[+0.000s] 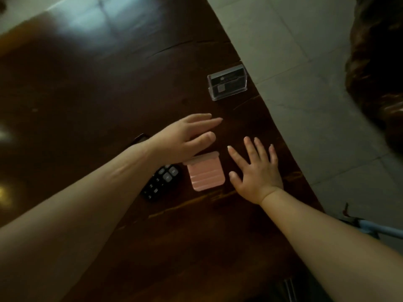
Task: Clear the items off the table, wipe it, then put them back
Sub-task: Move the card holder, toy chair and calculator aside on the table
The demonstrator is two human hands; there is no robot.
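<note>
A dark glossy wooden table (91, 88) fills most of the view. On it lie a small pink ribbed holder (206, 173), a black remote control (162, 182) partly under my left forearm, and a clear card holder with dark cards (227, 82) near the right edge. My left hand (185, 138) hovers just above the pink holder, fingers stretched and apart, holding nothing. My right hand (255, 171) is spread flat to the right of the pink holder, empty. A dark thing (140, 137) peeks out behind my left wrist; I cannot tell what it is.
The table's right edge (268, 110) runs diagonally, with grey tiled floor (316, 83) beyond it. A dark brown bulky shape (379, 68) stands at the far right. A light blue bar (375, 229) shows at the lower right.
</note>
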